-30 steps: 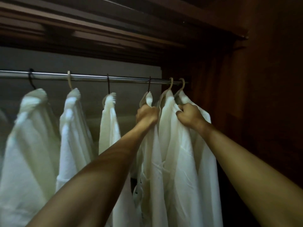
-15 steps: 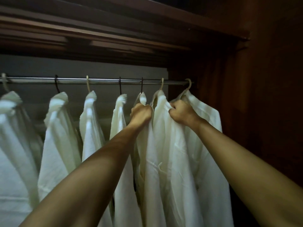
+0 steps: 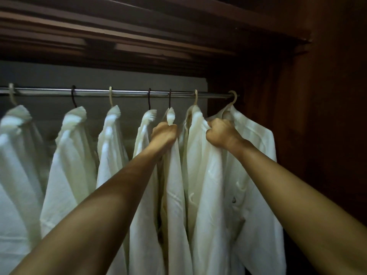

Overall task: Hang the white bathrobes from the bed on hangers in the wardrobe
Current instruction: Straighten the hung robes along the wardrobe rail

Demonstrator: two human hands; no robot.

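- Dark wooden wardrobe (image 3: 317, 135); a metal rail (image 3: 129, 94) ran across under its top, with a grey back panel (image 3: 99, 78) behind.
- Seven white bathrobes hung in a row on the rail, each by its own hook. The hanger bodies were hidden under the cloth.
- From the left, the first robe (image 3: 15, 155), second robe (image 3: 69, 155), third robe (image 3: 111, 155) and fourth robe (image 3: 144, 132) hung spaced apart, with neither hand on them. The leftmost ones looked blurred.
- The fifth robe (image 3: 174, 185) hung from a dark hook (image 3: 170, 99). The left hand (image 3: 164, 133) was curled tight round its cloth just under the collar.
- The sixth robe (image 3: 198, 165) hung from a cream hook (image 3: 196, 97). The right hand (image 3: 220, 133) was fisted on a bunch of cloth at its shoulder. Could not tell whether it also caught the next robe's edge.
- The hands were apart, about level, each clamped on its own robe. Bare forearms reached up from the bottom corners.
- The fifth and sixth robes hung close together, touching lower down.
- The seventh robe (image 3: 256, 165) was last on the right, just beside the wardrobe's side wall, on the end hook (image 3: 233, 97). It was turned more face-on, showing a chest pocket (image 3: 241, 191) with a small dark mark.
- Hook colours were mixed, cream and dark.
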